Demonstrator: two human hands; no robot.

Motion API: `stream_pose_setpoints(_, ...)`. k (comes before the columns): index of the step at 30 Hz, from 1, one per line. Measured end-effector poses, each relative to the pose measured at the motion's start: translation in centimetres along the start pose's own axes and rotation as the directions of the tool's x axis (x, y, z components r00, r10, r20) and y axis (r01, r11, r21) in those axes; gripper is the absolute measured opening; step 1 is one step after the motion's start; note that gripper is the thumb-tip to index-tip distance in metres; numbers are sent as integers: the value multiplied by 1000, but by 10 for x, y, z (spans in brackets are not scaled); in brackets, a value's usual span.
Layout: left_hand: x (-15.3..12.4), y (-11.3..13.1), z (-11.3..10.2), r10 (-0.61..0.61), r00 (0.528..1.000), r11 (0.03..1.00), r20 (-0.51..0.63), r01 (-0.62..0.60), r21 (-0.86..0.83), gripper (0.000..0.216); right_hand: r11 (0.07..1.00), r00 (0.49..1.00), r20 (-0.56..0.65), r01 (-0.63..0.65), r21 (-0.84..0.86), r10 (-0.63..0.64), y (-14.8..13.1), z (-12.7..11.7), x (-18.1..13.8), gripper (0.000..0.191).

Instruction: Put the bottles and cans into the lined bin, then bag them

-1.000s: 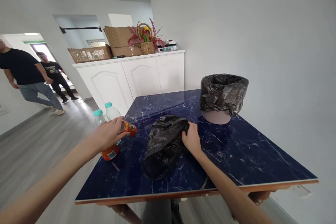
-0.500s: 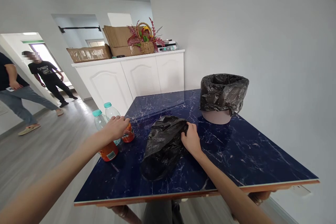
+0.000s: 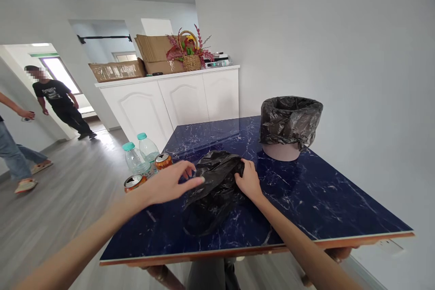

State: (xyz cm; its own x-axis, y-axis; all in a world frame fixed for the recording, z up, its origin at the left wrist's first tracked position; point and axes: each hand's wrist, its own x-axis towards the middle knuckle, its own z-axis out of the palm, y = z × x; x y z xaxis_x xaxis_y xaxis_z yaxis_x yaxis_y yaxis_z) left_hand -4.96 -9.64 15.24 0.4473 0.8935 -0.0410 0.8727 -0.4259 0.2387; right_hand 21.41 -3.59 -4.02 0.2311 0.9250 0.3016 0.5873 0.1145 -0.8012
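Observation:
A crumpled black plastic bag (image 3: 217,190) lies in the middle of the dark blue marbled table (image 3: 322,199). My right hand (image 3: 249,180) pinches the bag's right edge between thumb and fingers. Over the bag's left side is my left hand (image 3: 176,181), fingers apart and holding nothing; whether it touches the plastic I cannot tell. Left of that hand stand two orange cans, one nearer (image 3: 134,181) and partly hidden by my forearm, the other farther back (image 3: 163,160). Beside them are two clear bottles with teal caps, a front bottle (image 3: 135,159) and a rear one (image 3: 148,147).
A bin (image 3: 282,152) lined with a black bag stands at the table's back right, near the wall. Behind the table, a white cabinet (image 3: 142,108) carries cardboard boxes (image 3: 117,71) and a flower basket (image 3: 191,62). Two people are at the far left.
My left hand has left the orange can at the back and moved right, over the bag, with its fingers spreading. My right hand keeps its hold. The people at left have shifted.

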Motion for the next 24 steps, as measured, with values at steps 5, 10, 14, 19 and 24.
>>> stream_pose_setpoints(5,-30,18,24,20,997,999,78,-23,37,60,996,1000,9,27,90,-28,6,-19,-8,64)
stream_pose_setpoints(10,-36,12,16,-25,989,996,-144,12,-93,45,974,1000,12,22,225,-25,7,-67,-22,68)
stream_pose_setpoints(14,-39,22,-2,-121,930,958,-348,18,-285,42,953,999,2,48,300,-51,-3,-110,-26,70)
stream_pose_setpoints(19,-58,50,-11,-262,874,824,-410,-19,-567,45,946,974,-125,217,240,-192,-21,-153,-44,69)
stream_pose_setpoints(24,-91,68,0,-69,916,842,-395,-159,-515,35,958,959,-71,280,55,-276,-1,-175,-62,71)
